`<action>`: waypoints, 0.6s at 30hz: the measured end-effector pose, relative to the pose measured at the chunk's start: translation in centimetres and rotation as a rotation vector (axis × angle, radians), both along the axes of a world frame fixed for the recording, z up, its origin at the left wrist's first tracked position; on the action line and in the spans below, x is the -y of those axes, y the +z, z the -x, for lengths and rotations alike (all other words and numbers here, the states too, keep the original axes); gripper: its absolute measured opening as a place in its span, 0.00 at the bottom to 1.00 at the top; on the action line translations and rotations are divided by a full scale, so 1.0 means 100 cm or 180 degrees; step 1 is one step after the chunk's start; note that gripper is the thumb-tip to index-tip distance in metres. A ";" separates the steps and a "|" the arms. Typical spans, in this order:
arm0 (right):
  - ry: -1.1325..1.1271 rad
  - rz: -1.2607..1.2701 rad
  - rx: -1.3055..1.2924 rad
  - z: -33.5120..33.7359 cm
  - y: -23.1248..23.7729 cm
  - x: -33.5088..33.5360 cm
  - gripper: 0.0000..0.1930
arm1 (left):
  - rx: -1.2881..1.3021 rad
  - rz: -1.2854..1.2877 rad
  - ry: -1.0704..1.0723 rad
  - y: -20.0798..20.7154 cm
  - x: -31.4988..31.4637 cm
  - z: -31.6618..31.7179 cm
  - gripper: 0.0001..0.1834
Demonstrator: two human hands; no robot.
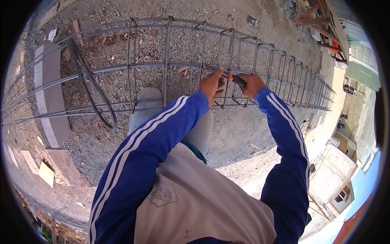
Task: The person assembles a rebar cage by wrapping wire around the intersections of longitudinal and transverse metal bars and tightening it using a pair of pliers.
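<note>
My right hand (252, 85) is closed around the black handle of a hand tool (237, 79) with an orange-red band. The tool's metal end reaches left to a bar crossing on a long rebar cage (166, 49); its exact shape is hard to make out. My left hand (210, 86) is beside that crossing, thumb against the tool's shaft and fingers curled in. What those fingers pinch, if anything, is hidden. The cage has long bars with square stirrups (231, 46) spaced along it. A bundle of dark wire (87, 77) hangs over the bars on the left.
My knee (148, 99) is close against the cage. A grey block (53, 93) lies under the bars at left, with wood boards (67, 166) nearer. Gravel (109, 53) covers the ground. A wooden frame (321, 20) stands at the far right.
</note>
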State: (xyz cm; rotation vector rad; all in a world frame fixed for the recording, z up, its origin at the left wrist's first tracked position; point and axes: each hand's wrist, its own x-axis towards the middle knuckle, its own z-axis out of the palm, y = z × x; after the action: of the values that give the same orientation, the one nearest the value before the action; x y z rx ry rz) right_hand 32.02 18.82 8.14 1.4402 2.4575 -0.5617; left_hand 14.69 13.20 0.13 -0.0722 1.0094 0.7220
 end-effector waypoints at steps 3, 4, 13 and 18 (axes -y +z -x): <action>-0.0875 0.1478 0.0620 0.034 0.045 0.001 0.12 | 0.0138 -0.0005 0.0115 -0.001 0.001 0.003 0.24; -0.0870 0.1470 0.0616 0.039 0.048 -0.001 0.12 | 0.0255 0.0002 0.0212 -0.002 0.003 0.002 0.25; -0.2873 0.3637 -0.0534 0.048 0.052 0.012 0.17 | 0.1335 0.0129 0.1916 0.004 -0.013 -0.026 0.13; -0.0135 0.0147 0.1065 0.066 0.069 0.037 0.11 | 0.1200 0.0514 0.1897 -0.003 -0.031 -0.030 0.12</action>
State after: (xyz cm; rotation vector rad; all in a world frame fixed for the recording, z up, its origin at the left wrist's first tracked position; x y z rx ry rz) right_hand 25.44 15.09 15.06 1.4388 2.1450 -0.3491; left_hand 17.72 16.30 -0.21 -0.6479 0.6765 1.1154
